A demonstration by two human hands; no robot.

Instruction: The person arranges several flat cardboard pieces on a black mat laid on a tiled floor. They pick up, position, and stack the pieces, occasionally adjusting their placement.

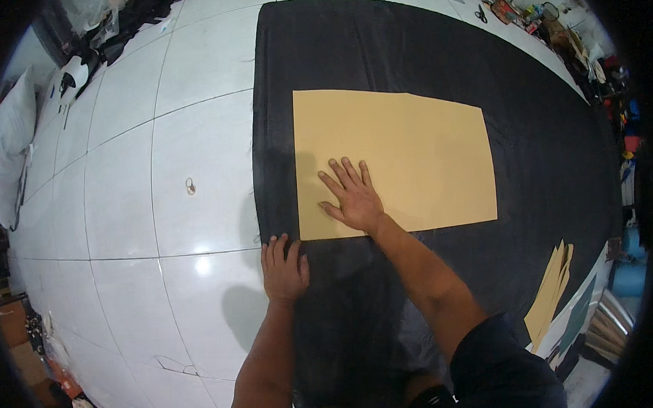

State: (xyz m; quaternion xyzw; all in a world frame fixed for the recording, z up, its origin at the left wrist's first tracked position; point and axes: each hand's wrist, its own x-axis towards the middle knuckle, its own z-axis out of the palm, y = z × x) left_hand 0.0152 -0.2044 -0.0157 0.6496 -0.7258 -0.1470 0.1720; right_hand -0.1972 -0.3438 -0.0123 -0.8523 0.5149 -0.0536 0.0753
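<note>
A large tan sheet of card or paper [425, 157], its far and right edges cut at angles, lies flat on a spread of black fabric [555, 174]. My right hand [356, 200] rests on the left part of the sheet, palm down with the fingers spread. At the fabric's left edge, just off the sheet's near left corner, my left hand [284, 269] lies flat on the black cloth with its fingers stretched out. Neither hand holds anything.
White floor tiles [202, 143] lie left of the fabric, with a small loop-shaped item [191, 186] on them. Narrow tan pieces [549, 297] are stacked at the near right. Scissors [481, 14] and clutter sit at the far right. A white pillow-like bag [12, 150] stands at far left.
</note>
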